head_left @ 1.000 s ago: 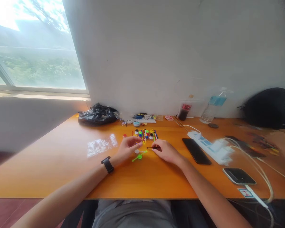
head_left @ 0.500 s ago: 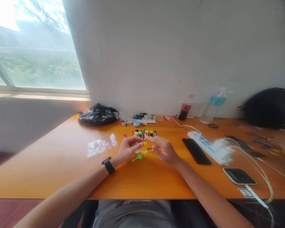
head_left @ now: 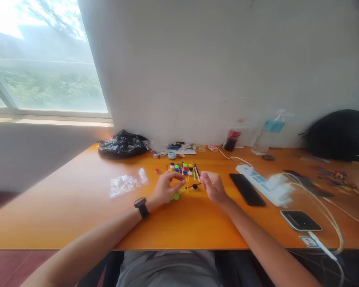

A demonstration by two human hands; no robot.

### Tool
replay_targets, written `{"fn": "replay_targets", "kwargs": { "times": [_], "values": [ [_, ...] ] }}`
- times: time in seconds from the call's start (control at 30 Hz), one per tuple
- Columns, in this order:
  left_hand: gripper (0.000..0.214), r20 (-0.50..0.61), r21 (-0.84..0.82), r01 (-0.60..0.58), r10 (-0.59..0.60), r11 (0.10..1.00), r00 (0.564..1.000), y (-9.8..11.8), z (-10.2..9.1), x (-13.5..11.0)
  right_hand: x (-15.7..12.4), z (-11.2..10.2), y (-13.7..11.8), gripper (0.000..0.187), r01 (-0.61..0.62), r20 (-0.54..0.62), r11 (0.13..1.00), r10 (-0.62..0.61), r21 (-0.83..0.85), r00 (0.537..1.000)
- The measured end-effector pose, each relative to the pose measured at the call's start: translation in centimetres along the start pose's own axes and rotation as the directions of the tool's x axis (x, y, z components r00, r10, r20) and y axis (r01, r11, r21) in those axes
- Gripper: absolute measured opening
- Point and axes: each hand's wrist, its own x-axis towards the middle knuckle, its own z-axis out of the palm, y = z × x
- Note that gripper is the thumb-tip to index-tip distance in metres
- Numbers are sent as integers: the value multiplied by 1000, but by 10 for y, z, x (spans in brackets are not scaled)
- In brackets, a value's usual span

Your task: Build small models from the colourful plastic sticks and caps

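Note:
My left hand (head_left: pixel 166 188), with a dark watch (head_left: pixel 141 207) on its wrist, is closed in a pinch. A thin yellow stick (head_left: pixel 188 185) is at its thumb and index fingertips. My right hand (head_left: pixel 214 187) is curled closed with the thumb over the fingers; what they hold, if anything, is hidden. A black arrow-shaped hand with a round black disc (head_left: pixel 194 186) lies between the hands. Under my left hand a bright green arrow piece with a disc (head_left: pixel 176 197) is partly covered. Small coloured discs (head_left: pixel 176 167) and sticks (head_left: pixel 194 173) lie just beyond.
A clear plastic bag (head_left: pixel 128 183) lies at left, with a black plastic bag (head_left: pixel 122 144) behind. At right are a black phone (head_left: pixel 247 189), a white power strip (head_left: pixel 261 184) with cables, and another phone (head_left: pixel 300 221). Bottles (head_left: pixel 232 139) stand by the wall.
My right hand has drawn back to the right and its fingers have curled closed. The yellow stick has shifted slightly right, with my left fingertips beside it. More of the coloured pieces show.

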Motion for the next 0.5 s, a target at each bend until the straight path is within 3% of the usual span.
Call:
{"fn": "replay_targets", "kwargs": {
  "times": [0.5],
  "values": [
    [25, -148, -76, 8, -19, 997, 989, 18, -11, -1, 3, -6, -7, 66, -75, -64, 993, 69, -89, 996]
  ]
}}
